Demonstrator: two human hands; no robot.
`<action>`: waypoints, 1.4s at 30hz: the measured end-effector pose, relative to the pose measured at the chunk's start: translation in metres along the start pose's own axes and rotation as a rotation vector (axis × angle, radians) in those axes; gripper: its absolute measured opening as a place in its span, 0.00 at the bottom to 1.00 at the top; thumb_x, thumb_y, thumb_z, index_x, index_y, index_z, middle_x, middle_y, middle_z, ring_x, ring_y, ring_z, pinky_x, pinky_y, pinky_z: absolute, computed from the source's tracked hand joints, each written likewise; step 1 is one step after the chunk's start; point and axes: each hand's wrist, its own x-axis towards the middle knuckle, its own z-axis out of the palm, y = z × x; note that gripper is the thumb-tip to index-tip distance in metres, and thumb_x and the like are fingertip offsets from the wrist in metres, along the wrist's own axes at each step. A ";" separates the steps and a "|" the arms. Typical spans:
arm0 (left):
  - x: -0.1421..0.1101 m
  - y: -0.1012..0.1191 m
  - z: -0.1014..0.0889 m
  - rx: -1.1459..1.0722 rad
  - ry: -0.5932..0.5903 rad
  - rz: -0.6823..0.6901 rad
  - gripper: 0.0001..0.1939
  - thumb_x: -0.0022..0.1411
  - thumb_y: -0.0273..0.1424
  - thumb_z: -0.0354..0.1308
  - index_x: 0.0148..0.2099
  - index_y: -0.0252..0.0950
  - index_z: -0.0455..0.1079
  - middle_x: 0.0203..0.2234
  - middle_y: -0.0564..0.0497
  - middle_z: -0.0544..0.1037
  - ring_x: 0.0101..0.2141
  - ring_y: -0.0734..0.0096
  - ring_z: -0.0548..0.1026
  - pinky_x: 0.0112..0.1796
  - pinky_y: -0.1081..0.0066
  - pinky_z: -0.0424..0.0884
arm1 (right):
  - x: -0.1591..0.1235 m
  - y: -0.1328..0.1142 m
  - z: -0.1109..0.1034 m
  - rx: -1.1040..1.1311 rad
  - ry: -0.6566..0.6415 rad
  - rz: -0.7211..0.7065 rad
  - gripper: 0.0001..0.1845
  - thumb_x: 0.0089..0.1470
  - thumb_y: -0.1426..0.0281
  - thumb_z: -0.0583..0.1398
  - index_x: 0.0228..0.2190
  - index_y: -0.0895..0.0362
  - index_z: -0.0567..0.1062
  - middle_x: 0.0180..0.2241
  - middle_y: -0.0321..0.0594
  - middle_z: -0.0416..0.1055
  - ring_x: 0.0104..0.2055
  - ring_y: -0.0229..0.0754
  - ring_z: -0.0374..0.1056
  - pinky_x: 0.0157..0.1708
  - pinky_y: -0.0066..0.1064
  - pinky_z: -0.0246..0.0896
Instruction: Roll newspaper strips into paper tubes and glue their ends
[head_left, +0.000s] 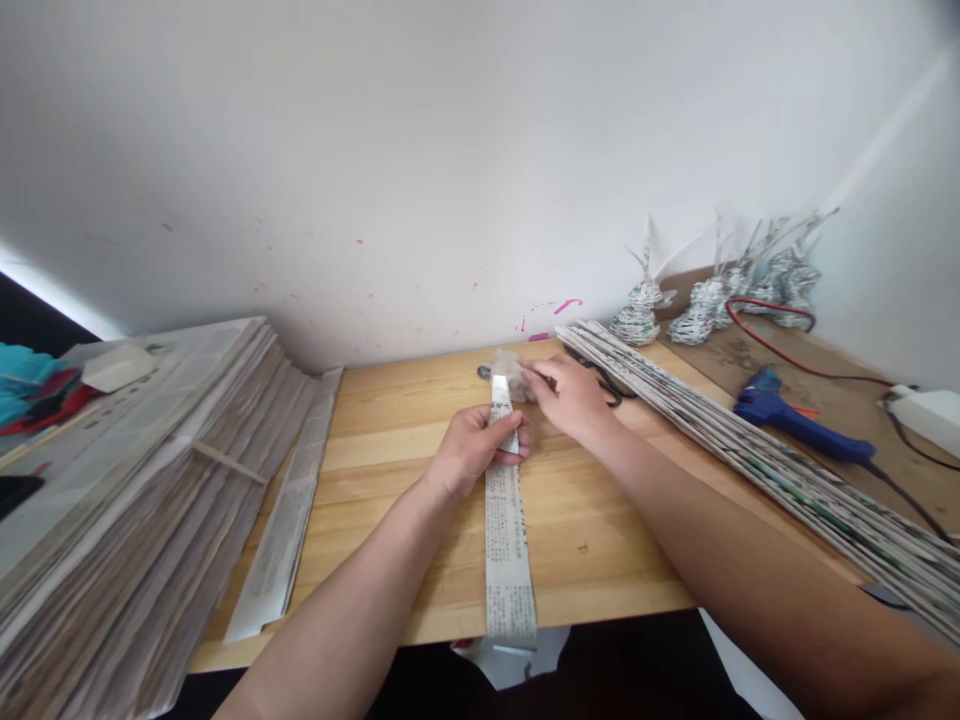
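Observation:
A long, flat strip of printed newspaper [506,540] runs from the middle of the table to its front edge, where its near end hangs over. My left hand [484,440] is closed around the strip's upper part, thumb on top. Just beyond its far end lies a crumpled, translucent beige thing [508,362], like a plastic bag. At its right side is my right hand [566,392], fingers bent together at its edge. What those fingertips pinch, if anything, is too small to make out. Dark scissor-like handles [619,390] show partly behind that hand.
Stacked newspaper strips [225,480] fill the left side, beside a thin folded strip pile [292,510]. Rolled paper sticks [720,440] lie diagonally at right. Beyond them are a blue glue gun [802,420] with its cord and several woven paper figures [637,315] near the wall.

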 end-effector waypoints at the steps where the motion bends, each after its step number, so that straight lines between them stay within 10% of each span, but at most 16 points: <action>1: 0.000 0.000 0.000 0.000 0.001 -0.001 0.19 0.52 0.40 0.66 0.38 0.29 0.72 0.26 0.47 0.77 0.26 0.72 0.76 0.28 0.73 0.73 | -0.001 -0.004 -0.004 0.075 -0.015 0.011 0.21 0.60 0.58 0.53 0.41 0.57 0.80 0.32 0.45 0.74 0.32 0.43 0.68 0.34 0.32 0.57; 8: 0.000 0.000 0.001 0.019 -0.008 0.009 0.17 0.52 0.40 0.66 0.34 0.30 0.71 0.26 0.47 0.77 0.27 0.71 0.76 0.29 0.72 0.73 | -0.011 -0.023 -0.016 0.646 -0.463 0.095 0.20 0.53 0.53 0.59 0.23 0.56 0.76 0.18 0.36 0.72 0.24 0.39 0.68 0.28 0.29 0.59; 23: 0.003 -0.013 -0.003 0.320 0.018 0.096 0.11 0.50 0.33 0.66 0.34 0.34 0.72 0.25 0.50 0.77 0.26 0.71 0.75 0.29 0.72 0.72 | -0.010 -0.022 -0.008 0.634 -0.284 0.234 0.16 0.48 0.58 0.62 0.24 0.58 0.79 0.22 0.35 0.71 0.26 0.36 0.63 0.27 0.28 0.53; 42: -0.001 -0.004 0.005 0.139 -0.022 0.043 0.19 0.59 0.45 0.58 0.39 0.33 0.72 0.27 0.46 0.78 0.28 0.69 0.77 0.30 0.72 0.73 | -0.012 -0.027 0.002 0.998 -0.302 0.479 0.15 0.42 0.59 0.67 0.23 0.59 0.74 0.18 0.34 0.66 0.19 0.31 0.58 0.17 0.25 0.44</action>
